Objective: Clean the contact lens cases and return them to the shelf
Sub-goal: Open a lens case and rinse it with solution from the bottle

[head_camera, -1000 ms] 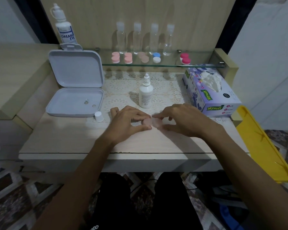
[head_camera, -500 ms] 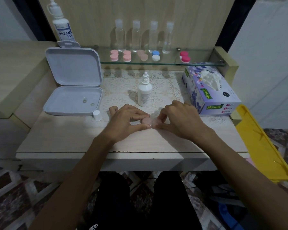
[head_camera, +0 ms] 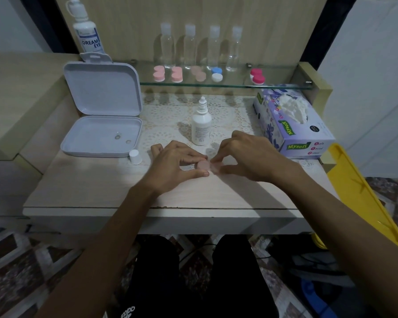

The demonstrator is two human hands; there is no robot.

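In the head view, the pale pink lens case [head_camera: 206, 165] sits in the middle of the frame, low on the counter [head_camera: 90, 187], held between both hands. The left hand [head_camera: 175, 164] pinches one round cap with thumb and fingers, and the right hand [head_camera: 246, 157] pinches the other side with its fingertips. The case looks small, light and hard, made of smooth plastic, so it could slip when wet. It seems best to hold it by the ridged sides of the caps, one cap in each hand. Just above the hands stands a small white bottle [head_camera: 201, 125], easy to knock over. A loose white cap [head_camera: 135, 156] lies to the left, near the open grey box [head_camera: 101, 131]. The tissue box [head_camera: 292, 125] is close on the right. The glass shelf [head_camera: 228, 84], in the upper middle, holds more cases [head_camera: 177, 74], with a gap between the blue one and the red one. There is bare counter below the hands.
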